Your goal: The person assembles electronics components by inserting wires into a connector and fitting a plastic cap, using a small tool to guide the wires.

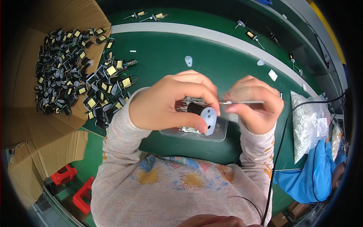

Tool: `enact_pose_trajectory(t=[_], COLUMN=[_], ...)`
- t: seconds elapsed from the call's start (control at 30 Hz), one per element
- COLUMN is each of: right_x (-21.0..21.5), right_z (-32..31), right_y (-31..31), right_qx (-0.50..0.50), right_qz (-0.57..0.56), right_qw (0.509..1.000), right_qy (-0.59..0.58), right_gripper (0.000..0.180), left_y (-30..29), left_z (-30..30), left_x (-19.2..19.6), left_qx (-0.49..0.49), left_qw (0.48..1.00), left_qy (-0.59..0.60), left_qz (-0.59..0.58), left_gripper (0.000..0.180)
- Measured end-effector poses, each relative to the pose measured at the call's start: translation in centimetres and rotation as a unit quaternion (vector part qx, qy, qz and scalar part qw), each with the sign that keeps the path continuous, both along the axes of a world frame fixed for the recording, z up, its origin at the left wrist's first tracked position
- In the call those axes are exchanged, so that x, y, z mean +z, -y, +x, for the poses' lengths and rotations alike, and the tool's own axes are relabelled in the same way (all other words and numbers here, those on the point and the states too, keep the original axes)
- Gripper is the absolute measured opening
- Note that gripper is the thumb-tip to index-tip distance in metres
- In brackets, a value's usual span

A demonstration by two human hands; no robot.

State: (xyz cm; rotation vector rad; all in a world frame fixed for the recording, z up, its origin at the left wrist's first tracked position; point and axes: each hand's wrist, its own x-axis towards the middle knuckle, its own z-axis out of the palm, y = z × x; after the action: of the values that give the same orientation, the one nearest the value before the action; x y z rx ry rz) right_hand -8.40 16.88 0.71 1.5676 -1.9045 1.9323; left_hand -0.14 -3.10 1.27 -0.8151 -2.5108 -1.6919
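Note:
My left hand (172,100) is closed round a small black cylindrical part (194,108). Its pale, teardrop-shaped end cap (210,119) has several holes and faces me. Just right of it, my right hand (257,102) pinches a thin pale rod (247,102) between thumb and fingers. The rod lies roughly level, its left end close to my left fingertips; whether it touches the part I cannot tell. Below both hands stands a clear plastic tray (221,135) with many thin metal rods (187,129) in it, partly hidden by my left hand.
On the left, a cardboard box (22,94) holds a heap of black assemblies with yellow pads (64,72), spilling onto the green table (151,49). Loose end caps (188,61) lie farther back. A black cable (281,145) and a bag of white pieces (304,128) are at right, near a blue-sleeved person (310,178).

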Motion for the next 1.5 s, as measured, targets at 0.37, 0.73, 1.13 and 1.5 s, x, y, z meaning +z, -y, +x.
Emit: enact_pose_trajectory(t=[0.37, 0.73, 1.13, 1.5], right_x=[0.2, 1.0, 0.8, 1.3], right_z=[0.6, 3.1, 3.0, 4.0], right_y=[-1.2, -1.7, -1.2, -1.2], right_qx=[-0.142, -0.181, -0.201, -0.229], right_qz=[-0.186, -0.093, -0.09, -0.026], right_qw=[0.97, 0.978, 0.973, 0.955], right_qy=[0.067, -0.033, -0.066, -0.185], right_gripper=[0.015, 0.022, 0.027, 0.035], left_y=[-0.5, -2.3, -2.4, -2.5], left_z=[0.3, 0.3, 0.5, 0.6], left_x=[-0.4, -0.9, -0.7, -0.7], left_qx=[0.065, 0.227, 0.242, 0.251], left_qw=[0.957, 0.961, 0.932, 0.912], left_qy=[0.157, -0.155, -0.267, -0.31], left_qz=[0.237, 0.025, -0.044, -0.095], left_gripper=[0.049, 0.042, 0.038, 0.039])
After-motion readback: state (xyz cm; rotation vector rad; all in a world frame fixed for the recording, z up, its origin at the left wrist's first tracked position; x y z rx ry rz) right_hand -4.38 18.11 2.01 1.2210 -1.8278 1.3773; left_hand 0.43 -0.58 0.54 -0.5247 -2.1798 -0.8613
